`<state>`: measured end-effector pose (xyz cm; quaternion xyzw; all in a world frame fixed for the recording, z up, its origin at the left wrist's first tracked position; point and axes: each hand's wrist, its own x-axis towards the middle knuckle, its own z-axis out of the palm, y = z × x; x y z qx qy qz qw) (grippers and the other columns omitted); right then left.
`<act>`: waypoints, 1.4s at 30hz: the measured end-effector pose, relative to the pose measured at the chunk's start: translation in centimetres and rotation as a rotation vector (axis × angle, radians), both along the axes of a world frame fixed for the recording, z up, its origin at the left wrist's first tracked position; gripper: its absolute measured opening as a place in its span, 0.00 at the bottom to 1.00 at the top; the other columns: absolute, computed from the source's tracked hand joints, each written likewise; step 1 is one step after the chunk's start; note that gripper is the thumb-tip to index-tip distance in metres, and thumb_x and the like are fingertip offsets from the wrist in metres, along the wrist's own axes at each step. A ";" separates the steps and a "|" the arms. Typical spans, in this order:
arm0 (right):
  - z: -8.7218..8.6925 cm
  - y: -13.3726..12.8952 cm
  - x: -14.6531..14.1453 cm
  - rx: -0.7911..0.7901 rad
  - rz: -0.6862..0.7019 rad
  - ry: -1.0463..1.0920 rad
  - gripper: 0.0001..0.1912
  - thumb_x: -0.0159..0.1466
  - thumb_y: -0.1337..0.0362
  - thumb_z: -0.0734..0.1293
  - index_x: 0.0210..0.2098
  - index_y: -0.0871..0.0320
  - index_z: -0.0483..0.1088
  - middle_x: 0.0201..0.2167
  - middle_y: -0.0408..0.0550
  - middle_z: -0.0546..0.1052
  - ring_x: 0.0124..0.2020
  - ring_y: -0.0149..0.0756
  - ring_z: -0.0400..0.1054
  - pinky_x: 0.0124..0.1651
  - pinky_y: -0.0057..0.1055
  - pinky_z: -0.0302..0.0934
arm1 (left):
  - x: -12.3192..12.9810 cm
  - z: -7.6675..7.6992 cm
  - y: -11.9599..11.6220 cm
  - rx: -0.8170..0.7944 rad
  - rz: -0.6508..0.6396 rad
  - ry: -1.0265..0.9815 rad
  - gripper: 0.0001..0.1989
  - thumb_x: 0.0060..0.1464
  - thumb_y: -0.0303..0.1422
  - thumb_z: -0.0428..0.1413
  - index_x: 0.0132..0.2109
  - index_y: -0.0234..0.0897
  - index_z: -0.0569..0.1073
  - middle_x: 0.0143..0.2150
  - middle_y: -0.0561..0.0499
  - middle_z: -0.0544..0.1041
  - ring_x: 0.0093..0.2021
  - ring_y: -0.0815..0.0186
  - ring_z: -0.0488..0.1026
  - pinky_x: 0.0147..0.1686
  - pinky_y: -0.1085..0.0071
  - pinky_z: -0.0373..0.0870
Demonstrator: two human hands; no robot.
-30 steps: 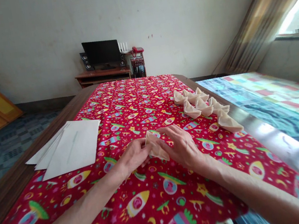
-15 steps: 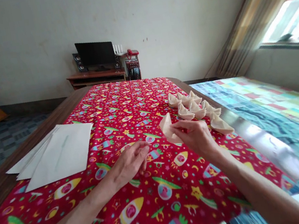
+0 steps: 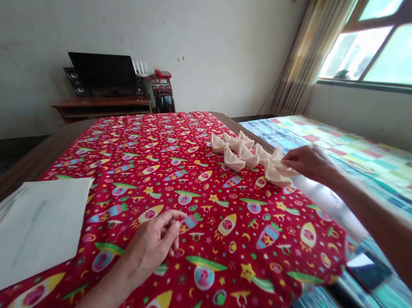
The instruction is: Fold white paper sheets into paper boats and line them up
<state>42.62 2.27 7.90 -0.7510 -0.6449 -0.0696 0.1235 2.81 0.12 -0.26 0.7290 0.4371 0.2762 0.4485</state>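
Note:
Several folded cream paper pieces [image 3: 233, 159] stand in a cluster near the right edge of the table, on a red patterned cloth [image 3: 179, 180]. At the cluster's right end my right hand [image 3: 308, 161] pinches the edge of one folded paper piece [image 3: 282, 161], which touches or overlaps its neighbour. My left hand [image 3: 161, 236] hovers over or rests on the cloth left of centre, its fingers curled together; anything between them is too small to make out. Flat white paper sheets [image 3: 31, 227] lie in a fanned stack at the left.
A bed with a patchwork cover [image 3: 399, 162] adjoins the table's right side, with a dark phone-like object [image 3: 370, 269] near the front corner. Behind the table stand a monitor [image 3: 104, 72] and speakers on a brown desk [image 3: 102, 106].
My right hand has carried the folded paper piece rightward to the cluster. The view has turned right, and my left hand remains low over the cloth with fingers curled.

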 end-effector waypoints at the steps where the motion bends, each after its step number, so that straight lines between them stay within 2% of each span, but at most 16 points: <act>1: -0.2 0.1 0.0 -0.019 -0.001 -0.018 0.13 0.56 0.62 0.63 0.29 0.61 0.78 0.19 0.47 0.74 0.20 0.30 0.62 0.25 0.28 0.49 | 0.0 0.0 0.0 0.000 0.004 0.001 0.17 0.56 0.42 0.45 0.43 0.33 0.67 0.19 0.57 0.68 0.17 0.72 0.66 0.18 0.77 0.63; 6: -1.6 0.7 0.2 -0.070 0.021 -0.071 0.12 0.55 0.61 0.62 0.26 0.60 0.77 0.20 0.46 0.74 0.21 0.29 0.61 0.25 0.27 0.47 | -0.1 0.2 -0.1 0.004 0.003 0.011 0.16 0.55 0.42 0.46 0.43 0.35 0.68 0.19 0.57 0.68 0.18 0.71 0.67 0.19 0.77 0.65; 14: -3.2 1.3 0.9 -0.106 0.038 -0.081 0.12 0.53 0.62 0.62 0.19 0.59 0.73 0.14 0.42 0.66 0.17 0.26 0.55 0.23 0.27 0.44 | -0.2 -0.1 -0.1 0.040 0.000 0.023 0.16 0.57 0.42 0.46 0.43 0.36 0.69 0.19 0.57 0.69 0.18 0.71 0.68 0.20 0.77 0.64; 21: -3.0 1.2 0.0 -0.138 0.014 -0.116 0.12 0.54 0.63 0.62 0.18 0.60 0.72 0.14 0.43 0.66 0.18 0.27 0.54 0.23 0.28 0.44 | -0.2 -0.2 0.0 0.045 -0.013 0.026 0.17 0.57 0.42 0.45 0.44 0.35 0.68 0.19 0.57 0.69 0.18 0.70 0.68 0.20 0.77 0.64; 26: -2.8 1.0 -0.4 -0.156 0.001 -0.140 0.12 0.55 0.63 0.62 0.22 0.58 0.74 0.19 0.45 0.70 0.20 0.29 0.58 0.24 0.28 0.44 | -0.1 0.0 -0.1 0.039 -0.001 0.024 0.17 0.56 0.42 0.45 0.43 0.35 0.69 0.18 0.57 0.69 0.18 0.70 0.68 0.20 0.76 0.64; 29: -2.4 0.6 -0.6 -0.166 -0.041 -0.172 0.15 0.59 0.59 0.60 0.25 0.57 0.74 0.22 0.48 0.73 0.21 0.31 0.61 0.24 0.29 0.43 | -0.1 0.0 -0.1 0.040 0.007 0.022 0.16 0.55 0.42 0.46 0.43 0.35 0.69 0.18 0.57 0.69 0.18 0.70 0.68 0.20 0.76 0.64; 31: -2.0 0.2 -1.0 -0.108 -0.097 -0.190 0.18 0.62 0.56 0.58 0.27 0.57 0.75 0.23 0.50 0.74 0.21 0.33 0.62 0.24 0.29 0.42 | -0.1 -0.2 0.0 0.041 -0.001 0.018 0.16 0.56 0.41 0.46 0.43 0.35 0.69 0.18 0.57 0.69 0.18 0.70 0.68 0.20 0.77 0.64; 33: -1.6 -0.3 -2.1 0.015 -0.119 -0.209 0.18 0.63 0.56 0.57 0.28 0.57 0.75 0.23 0.51 0.75 0.21 0.35 0.63 0.24 0.30 0.42 | -0.1 -0.4 0.0 0.039 -0.008 0.017 0.16 0.56 0.41 0.45 0.44 0.35 0.69 0.19 0.57 0.69 0.18 0.70 0.68 0.20 0.77 0.65; 35: -1.6 -1.0 -3.9 0.176 -0.046 -0.197 0.16 0.63 0.57 0.58 0.29 0.56 0.74 0.25 0.50 0.76 0.23 0.34 0.64 0.25 0.29 0.43 | 0.0 -0.5 -0.1 0.035 -0.010 0.020 0.16 0.57 0.41 0.45 0.45 0.35 0.69 0.18 0.57 0.69 0.17 0.70 0.68 0.19 0.76 0.65; 38: -2.3 -2.2 -7.9 0.212 0.269 -0.116 0.17 0.64 0.59 0.57 0.26 0.57 0.72 0.23 0.46 0.74 0.22 0.29 0.63 0.27 0.27 0.45 | -0.1 0.3 -0.3 0.120 0.015 0.061 0.16 0.57 0.39 0.44 0.43 0.35 0.70 0.19 0.56 0.70 0.17 0.69 0.68 0.20 0.76 0.65; 40: -3.3 -2.8 -10.8 0.145 0.419 -0.089 0.18 0.64 0.61 0.56 0.22 0.58 0.69 0.18 0.44 0.71 0.19 0.27 0.58 0.26 0.27 0.43 | -0.6 1.6 -0.2 0.313 0.065 0.113 0.14 0.57 0.37 0.45 0.40 0.36 0.73 0.23 0.53 0.73 0.21 0.69 0.70 0.25 0.75 0.68; 42: -4.4 -2.9 -13.5 0.128 0.505 -0.095 0.18 0.64 0.63 0.56 0.21 0.58 0.67 0.18 0.43 0.69 0.19 0.26 0.56 0.26 0.28 0.40 | -1.7 3.3 0.0 0.535 0.122 0.167 0.12 0.56 0.35 0.47 0.39 0.38 0.74 0.31 0.51 0.76 0.29 0.67 0.73 0.35 0.74 0.69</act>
